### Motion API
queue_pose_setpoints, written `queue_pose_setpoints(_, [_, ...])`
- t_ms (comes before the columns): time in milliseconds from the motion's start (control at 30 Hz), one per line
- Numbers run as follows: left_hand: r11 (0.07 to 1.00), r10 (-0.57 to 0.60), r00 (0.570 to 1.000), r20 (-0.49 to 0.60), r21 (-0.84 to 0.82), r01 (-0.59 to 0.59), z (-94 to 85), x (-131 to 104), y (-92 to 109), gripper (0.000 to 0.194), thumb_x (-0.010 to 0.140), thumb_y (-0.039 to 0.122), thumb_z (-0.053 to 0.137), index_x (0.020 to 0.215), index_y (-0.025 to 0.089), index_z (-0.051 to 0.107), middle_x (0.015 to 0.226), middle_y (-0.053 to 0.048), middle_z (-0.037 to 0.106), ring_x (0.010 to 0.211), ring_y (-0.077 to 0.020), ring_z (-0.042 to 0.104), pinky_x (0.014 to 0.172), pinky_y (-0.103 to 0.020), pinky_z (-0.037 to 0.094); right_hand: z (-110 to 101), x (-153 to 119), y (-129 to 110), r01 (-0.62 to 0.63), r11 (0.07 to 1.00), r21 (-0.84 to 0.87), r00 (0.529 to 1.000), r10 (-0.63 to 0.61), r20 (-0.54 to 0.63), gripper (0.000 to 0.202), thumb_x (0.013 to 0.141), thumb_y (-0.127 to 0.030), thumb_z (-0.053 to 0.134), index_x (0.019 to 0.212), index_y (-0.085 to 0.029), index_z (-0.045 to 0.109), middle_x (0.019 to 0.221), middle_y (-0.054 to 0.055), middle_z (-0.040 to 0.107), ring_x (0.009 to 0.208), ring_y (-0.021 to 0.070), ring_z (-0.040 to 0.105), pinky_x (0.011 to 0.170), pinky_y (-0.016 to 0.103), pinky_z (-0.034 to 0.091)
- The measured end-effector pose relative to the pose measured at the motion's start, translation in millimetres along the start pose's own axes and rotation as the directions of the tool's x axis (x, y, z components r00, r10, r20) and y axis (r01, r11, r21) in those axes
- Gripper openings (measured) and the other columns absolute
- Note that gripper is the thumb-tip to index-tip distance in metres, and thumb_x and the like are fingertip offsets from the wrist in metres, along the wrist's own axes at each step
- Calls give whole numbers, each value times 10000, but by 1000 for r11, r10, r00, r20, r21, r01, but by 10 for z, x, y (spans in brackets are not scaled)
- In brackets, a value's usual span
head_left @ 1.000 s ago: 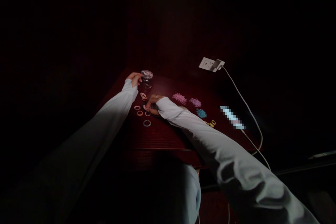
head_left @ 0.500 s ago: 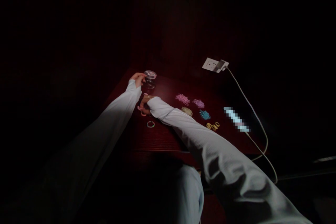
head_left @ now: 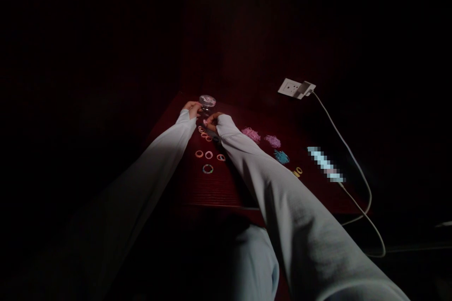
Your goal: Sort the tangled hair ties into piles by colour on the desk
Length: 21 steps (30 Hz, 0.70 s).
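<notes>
Now, left hand (head_left: 192,109): I see its grip around the small jar (head_left: 206,103)
Right hand (head_left: 212,121): beside jar, grip unclear
Left over: several rings (head_left: 208,154) loose on bench (head_left: 226,188)

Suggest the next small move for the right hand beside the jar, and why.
Probably lift the right hand over the jar's open top and let go of what it pinches. The left hand steadies the clear jar, the right fingers sit just beside it, and loose small rings lie on the table.
</notes>
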State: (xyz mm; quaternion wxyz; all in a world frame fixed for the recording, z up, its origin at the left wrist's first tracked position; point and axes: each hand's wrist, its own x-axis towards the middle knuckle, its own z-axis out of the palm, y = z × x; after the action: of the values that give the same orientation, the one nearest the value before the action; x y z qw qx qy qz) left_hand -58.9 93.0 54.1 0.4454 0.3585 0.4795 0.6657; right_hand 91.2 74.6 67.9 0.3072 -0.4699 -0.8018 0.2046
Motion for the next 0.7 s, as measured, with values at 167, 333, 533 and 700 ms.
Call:
queue_pose_setpoints(167, [978, -208, 972, -111, -36, 205, 52, -57, 66, 124, 838, 211, 669, 759, 234, 576, 879, -49, 723, 766, -219, 685, 602, -290, 491, 106, 10, -59, 12, 998, -56, 997, -8, 78, 190, 807, -211, 873, 743, -163, 700, 775, 8, 693, 728, 133, 601, 751, 259, 489])
queue_pose_setpoints(333, [970, -223, 974, -46, -108, 217, 44, -119, 83, 154, 889, 289, 694, 788, 220, 600, 945, -90, 724, 973, -253, 736, 747, -316, 603, 153, -21, -83, -18, 999, -36, 993, 22, 112, 145, 811, -208, 855, 788, -148, 725, 798, 17, 732, 704, 131, 631, 748, 261, 510])
queue_pose_setpoints(533, [928, -294, 955, -44, -252, 274, 41, -130, 104, 145, 964, 265, 593, 846, 200, 647, 911, -84, 709, 1082, -245, 740, 881, -318, 647, 178, 12, -93, -69, 998, 8, 996, 69, 56, 123, 801, -155, 819, 739, -155, 713, 790, 15, 718, 720, 132, 627, 780, 267, 522])
queue_pose_setpoints(700, [856, -373, 921, 110, -343, 387, -42, -83, 43, 160, 969, 333, 598, 890, 210, 660, 950, -83, 716, 996, -252, 772, 864, -367, 677, 177, 12, 62, -225, 919, 324, 974, 220, 54, 265, 748, -265, 905, 684, -175, 664, 634, -51, 606, 622, 96, 531, 694, 247, 491])
